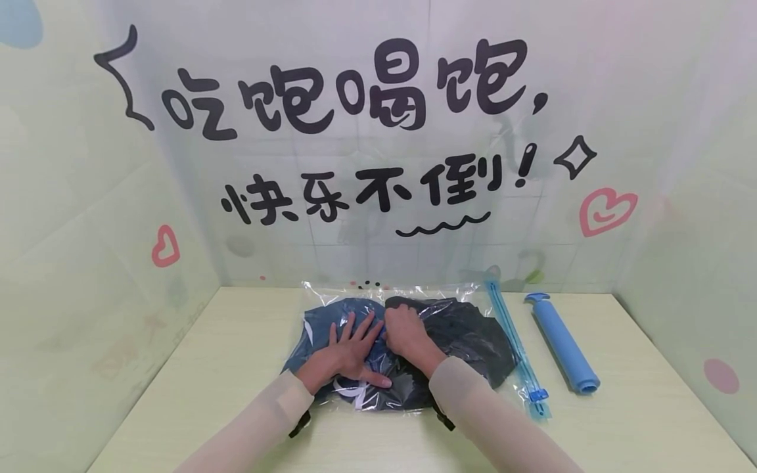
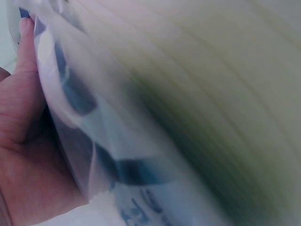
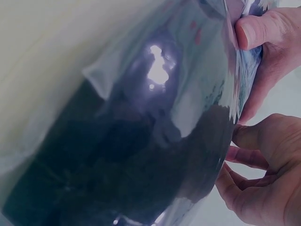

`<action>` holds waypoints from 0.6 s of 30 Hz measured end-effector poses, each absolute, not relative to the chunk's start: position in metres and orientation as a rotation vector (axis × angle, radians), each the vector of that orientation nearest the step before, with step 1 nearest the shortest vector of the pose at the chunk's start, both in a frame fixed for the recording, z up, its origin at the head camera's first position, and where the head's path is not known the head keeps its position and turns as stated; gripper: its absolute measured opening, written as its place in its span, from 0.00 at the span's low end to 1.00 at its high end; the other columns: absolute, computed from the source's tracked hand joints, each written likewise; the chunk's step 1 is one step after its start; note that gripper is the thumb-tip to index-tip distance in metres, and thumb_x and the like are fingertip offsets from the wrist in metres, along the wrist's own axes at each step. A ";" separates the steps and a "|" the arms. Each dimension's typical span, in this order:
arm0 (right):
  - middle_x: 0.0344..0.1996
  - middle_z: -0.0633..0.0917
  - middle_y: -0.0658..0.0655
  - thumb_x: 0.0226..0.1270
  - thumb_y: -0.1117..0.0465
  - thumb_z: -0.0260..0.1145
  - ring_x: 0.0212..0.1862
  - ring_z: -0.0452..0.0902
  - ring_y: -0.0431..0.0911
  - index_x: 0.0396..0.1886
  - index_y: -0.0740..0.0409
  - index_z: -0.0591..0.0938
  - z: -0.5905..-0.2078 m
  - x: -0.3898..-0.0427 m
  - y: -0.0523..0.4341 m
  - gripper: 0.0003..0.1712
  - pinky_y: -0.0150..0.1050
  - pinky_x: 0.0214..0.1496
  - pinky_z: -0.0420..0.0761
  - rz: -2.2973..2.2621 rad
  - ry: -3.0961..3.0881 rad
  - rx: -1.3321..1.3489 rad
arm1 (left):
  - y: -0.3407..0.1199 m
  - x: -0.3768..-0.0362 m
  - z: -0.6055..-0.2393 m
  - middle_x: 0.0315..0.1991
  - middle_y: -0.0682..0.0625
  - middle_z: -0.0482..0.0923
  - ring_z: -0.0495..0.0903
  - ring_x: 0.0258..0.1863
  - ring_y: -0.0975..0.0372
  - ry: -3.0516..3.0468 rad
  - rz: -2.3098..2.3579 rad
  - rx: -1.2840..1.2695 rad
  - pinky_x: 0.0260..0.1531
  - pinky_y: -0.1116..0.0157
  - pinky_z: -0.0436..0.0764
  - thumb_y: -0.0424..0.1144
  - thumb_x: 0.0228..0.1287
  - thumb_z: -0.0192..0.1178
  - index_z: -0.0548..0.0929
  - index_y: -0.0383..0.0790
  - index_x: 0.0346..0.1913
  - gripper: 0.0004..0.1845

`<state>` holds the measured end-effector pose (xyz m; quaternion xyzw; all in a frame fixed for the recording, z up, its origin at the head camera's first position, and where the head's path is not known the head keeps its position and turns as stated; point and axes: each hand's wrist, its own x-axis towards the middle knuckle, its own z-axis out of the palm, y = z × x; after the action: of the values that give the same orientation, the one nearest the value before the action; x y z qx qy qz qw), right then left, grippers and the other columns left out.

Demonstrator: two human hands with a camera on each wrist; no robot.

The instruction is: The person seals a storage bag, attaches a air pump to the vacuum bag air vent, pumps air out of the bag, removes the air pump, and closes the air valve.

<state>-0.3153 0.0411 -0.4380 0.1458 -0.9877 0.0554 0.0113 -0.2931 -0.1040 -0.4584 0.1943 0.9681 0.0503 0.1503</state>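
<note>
A clear plastic vacuum storage bag (image 1: 440,289) lies flat on the table, with a blue garment (image 1: 322,322) in its left part and a black garment (image 1: 473,338) in its right part. My left hand (image 1: 349,358) presses on the bag's left half with fingers spread. Beside it, near the bag's middle, my right hand (image 1: 408,332) has its fingers bent down onto the plastic. In the right wrist view the right thumb and fingers (image 3: 277,181) pinch at the bag's surface; the exact spot they grip is hidden. A blue zip strip with a slider (image 1: 538,395) closes off the right edge.
A blue hand pump (image 1: 564,345) lies on the table (image 1: 236,355) to the right of the bag, its handle toward the back. A printed curtain (image 1: 378,256) with black lettering stands behind the table and along both sides.
</note>
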 end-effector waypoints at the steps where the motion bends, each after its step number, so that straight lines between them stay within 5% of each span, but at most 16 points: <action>1: 0.40 0.84 0.64 0.65 0.57 0.75 0.46 0.79 0.60 0.45 0.64 0.87 -0.438 -0.315 0.041 0.15 0.52 0.50 0.81 0.168 -3.081 0.458 | -0.104 -0.293 -0.459 0.82 0.49 0.35 0.32 0.78 0.42 2.781 0.144 0.558 0.67 0.32 0.39 0.76 0.49 0.67 0.49 0.50 0.83 0.65; 18: 0.41 0.83 0.65 0.67 0.56 0.74 0.46 0.79 0.59 0.45 0.63 0.87 -0.441 -0.312 0.035 0.15 0.51 0.50 0.81 0.109 -3.082 0.474 | -0.108 -0.289 -0.457 0.82 0.49 0.35 0.32 0.78 0.42 2.779 0.122 0.542 0.67 0.33 0.40 0.76 0.50 0.66 0.48 0.51 0.83 0.65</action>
<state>-0.3115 0.0346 -0.4411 0.1520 -0.9877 0.0350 0.0108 -0.2888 -0.1079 -0.4574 0.1889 0.9691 0.0424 0.1531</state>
